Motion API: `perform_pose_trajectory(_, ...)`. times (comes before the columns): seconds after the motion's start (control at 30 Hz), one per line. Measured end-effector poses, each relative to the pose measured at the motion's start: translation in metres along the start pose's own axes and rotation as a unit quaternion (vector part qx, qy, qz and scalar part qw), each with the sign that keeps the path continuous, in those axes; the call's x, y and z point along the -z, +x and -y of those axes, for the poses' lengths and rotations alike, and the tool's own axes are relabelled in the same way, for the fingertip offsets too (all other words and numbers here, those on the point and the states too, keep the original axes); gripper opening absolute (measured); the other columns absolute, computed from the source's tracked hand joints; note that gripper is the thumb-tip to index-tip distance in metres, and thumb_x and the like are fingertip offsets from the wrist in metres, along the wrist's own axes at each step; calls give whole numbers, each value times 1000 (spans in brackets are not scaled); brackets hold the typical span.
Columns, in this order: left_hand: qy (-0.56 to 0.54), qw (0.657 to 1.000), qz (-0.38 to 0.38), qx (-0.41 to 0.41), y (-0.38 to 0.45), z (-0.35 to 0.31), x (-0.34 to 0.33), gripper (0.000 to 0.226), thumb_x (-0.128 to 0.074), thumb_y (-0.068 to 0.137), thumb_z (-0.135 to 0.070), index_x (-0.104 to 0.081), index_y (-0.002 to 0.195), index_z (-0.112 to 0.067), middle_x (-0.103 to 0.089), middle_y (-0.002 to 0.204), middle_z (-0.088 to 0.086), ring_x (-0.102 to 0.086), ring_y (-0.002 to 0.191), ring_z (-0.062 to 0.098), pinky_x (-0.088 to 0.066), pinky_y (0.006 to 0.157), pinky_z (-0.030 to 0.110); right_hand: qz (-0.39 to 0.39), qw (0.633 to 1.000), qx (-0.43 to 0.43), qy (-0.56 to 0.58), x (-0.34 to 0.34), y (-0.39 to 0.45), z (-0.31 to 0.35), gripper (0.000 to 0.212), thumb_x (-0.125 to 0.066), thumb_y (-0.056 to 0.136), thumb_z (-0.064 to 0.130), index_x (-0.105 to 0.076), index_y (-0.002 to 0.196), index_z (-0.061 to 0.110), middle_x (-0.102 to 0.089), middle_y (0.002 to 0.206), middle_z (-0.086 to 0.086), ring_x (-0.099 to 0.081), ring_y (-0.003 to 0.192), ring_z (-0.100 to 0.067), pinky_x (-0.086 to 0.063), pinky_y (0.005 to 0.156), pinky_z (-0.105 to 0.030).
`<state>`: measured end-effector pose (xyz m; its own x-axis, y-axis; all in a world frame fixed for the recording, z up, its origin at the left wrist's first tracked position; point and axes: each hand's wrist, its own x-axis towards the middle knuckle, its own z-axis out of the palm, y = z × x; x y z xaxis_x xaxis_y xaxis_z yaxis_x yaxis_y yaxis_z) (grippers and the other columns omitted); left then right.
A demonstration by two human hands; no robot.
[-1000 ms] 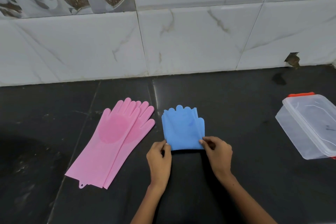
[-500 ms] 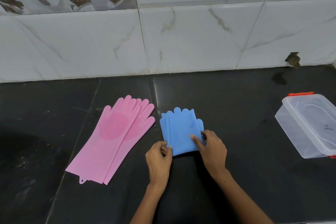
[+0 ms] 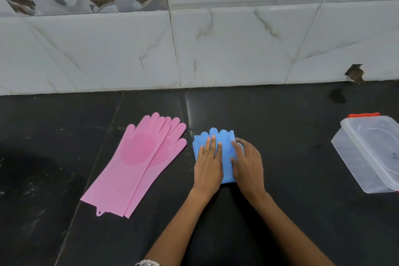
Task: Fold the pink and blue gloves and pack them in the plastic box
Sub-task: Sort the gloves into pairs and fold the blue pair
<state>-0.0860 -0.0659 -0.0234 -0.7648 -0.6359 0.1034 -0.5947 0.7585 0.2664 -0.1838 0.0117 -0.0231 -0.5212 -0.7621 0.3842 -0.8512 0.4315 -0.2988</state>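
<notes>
The folded blue gloves (image 3: 225,142) lie on the black counter (image 3: 291,157) in the middle of the view. My left hand (image 3: 209,164) rests flat on their left half, fingers stretched out. My right hand (image 3: 247,164) covers their right side, and its fingers curl over the right edge of the fold. The pink gloves (image 3: 138,164) lie flat and unfolded, one stacked on the other, to the left of my left hand. The clear plastic box (image 3: 371,153) stands at the right edge of the view, with its lid on.
A white marble-tiled wall (image 3: 237,45) runs along the back of the counter. A hole (image 3: 355,73) shows in the wall at the right. The box has red clips (image 3: 363,115). A bracelet (image 3: 148,263) sits on my left wrist.
Both hands have moved from the near edge of the blue gloves up onto them. The blue bundle is now narrower on the right, where my right hand presses.
</notes>
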Motion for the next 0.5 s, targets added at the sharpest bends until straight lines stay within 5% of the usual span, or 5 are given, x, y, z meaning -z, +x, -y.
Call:
perform_pose_trajectory(0.1,22,999,42,-14,3,9,-11,54,-21,103,-23,1,150,-9,5,160,7,7,148,18,9,117,31,95,992,84,-25,-12,18,2,44,-53,90,8,-46,134,4,-44,144,-17,-38,136,-31,-28,112,-44)
perform_pose_trajectory(0.2,-2,1000,0,-5,2,11,-13,54,-26,103,-25,-6,149,-5,-3,159,12,0,148,23,4,118,36,202,976,75,-37,-27,26,-9,49,-22,102,23,-13,148,10,-11,159,-7,-4,147,-20,-4,119,-35)
perform_pose_trajectory(0.5,-90,996,8,27,5,18,-23,59,-23,102,-34,14,144,-16,8,160,4,11,146,12,3,121,29,202,974,83,-65,-40,22,-21,52,-19,101,30,-5,148,12,-4,158,-3,4,145,-16,8,115,-35)
